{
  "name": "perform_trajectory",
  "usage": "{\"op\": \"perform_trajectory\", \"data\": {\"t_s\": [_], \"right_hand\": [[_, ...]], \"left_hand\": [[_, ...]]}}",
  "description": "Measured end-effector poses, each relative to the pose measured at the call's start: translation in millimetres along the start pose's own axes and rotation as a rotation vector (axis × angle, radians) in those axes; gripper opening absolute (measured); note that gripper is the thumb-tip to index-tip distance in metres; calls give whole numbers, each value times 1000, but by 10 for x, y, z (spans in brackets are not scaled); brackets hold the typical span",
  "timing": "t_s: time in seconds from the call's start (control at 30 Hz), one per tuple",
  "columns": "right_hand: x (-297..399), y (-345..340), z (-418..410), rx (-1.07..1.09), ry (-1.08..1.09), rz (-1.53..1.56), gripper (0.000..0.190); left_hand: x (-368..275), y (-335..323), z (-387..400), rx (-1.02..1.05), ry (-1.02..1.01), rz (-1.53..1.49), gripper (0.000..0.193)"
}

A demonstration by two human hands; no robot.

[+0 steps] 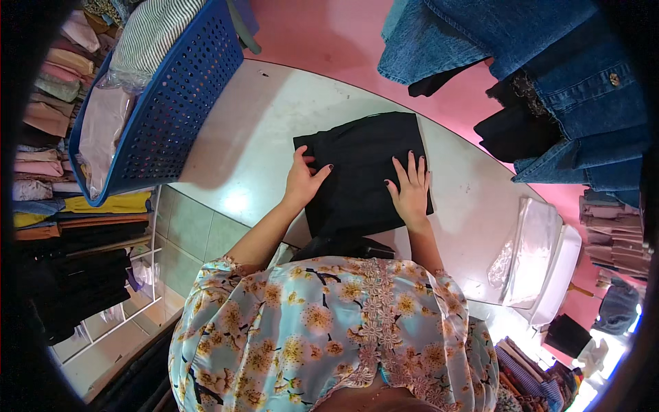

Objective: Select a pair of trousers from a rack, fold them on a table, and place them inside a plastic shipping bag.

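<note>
A black folded garment (363, 175) lies on the white tabletop (463, 237) in front of me. Its lower edge reaches close to my body. At the garment's left edge is my left hand (305, 177), with thumb and fingers apart and the thumb resting on the cloth. My right hand (412, 189) lies flat on the right part of the garment, palm down and fingers spread. Neither hand visibly grips the cloth.
A blue perforated plastic basket (190, 98) with clothing and plastic-wrapped items stands at the left. Denim garments (566, 98) hang at the upper right before a pink wall (319, 36). Clear plastic bags (533, 252) lie near a white container (558, 278) at the table's right end.
</note>
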State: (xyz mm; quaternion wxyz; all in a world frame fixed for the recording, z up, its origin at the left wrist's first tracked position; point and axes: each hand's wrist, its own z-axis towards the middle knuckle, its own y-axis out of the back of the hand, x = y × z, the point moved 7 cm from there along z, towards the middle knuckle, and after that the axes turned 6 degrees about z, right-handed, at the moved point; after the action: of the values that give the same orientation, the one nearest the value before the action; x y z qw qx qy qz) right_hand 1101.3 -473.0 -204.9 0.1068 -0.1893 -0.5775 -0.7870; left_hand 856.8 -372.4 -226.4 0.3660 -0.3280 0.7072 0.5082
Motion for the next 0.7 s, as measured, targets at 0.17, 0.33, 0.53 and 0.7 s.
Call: {"op": "perform_trajectory", "data": {"t_s": [0.17, 0.33, 0.53, 0.7], "right_hand": [[0, -6, -2, 0, 30, -10, 52], [10, -7, -14, 19, 42, -2, 51], [-121, 289, -210, 117, 6, 146, 97], [-521, 95, -652, 186, -118, 104, 110]], "left_hand": [[204, -158, 106, -32, -14, 29, 71], [500, -268, 269, -22, 58, 9, 63], [417, -77, -100, -39, 73, -386, 39], [426, 61, -148, -172, 62, -174, 53]]}}
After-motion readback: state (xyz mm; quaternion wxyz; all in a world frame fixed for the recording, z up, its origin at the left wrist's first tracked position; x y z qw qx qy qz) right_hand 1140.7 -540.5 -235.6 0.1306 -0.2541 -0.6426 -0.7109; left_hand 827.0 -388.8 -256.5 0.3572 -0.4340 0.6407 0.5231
